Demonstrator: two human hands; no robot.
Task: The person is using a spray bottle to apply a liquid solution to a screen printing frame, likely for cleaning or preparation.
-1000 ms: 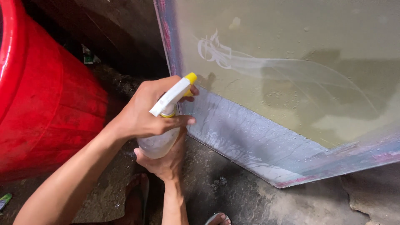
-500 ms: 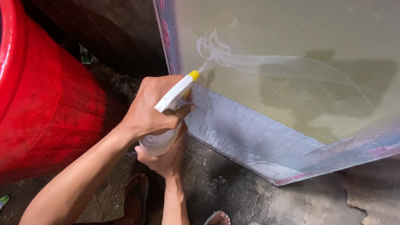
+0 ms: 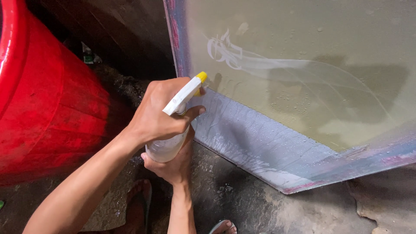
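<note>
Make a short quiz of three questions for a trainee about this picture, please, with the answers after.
1. True or false: both hands are on the spray bottle.
2. Which colour is the nozzle tip? A) yellow B) blue C) black
3. Fill in: to the left of the arms stands a red ____.

Key
1. True: the left hand grips the top at the trigger, and the right hand supports the bottle from below.
2. A. The tip points at the screen frame, which carries water drops.
3. Tub.
</note>
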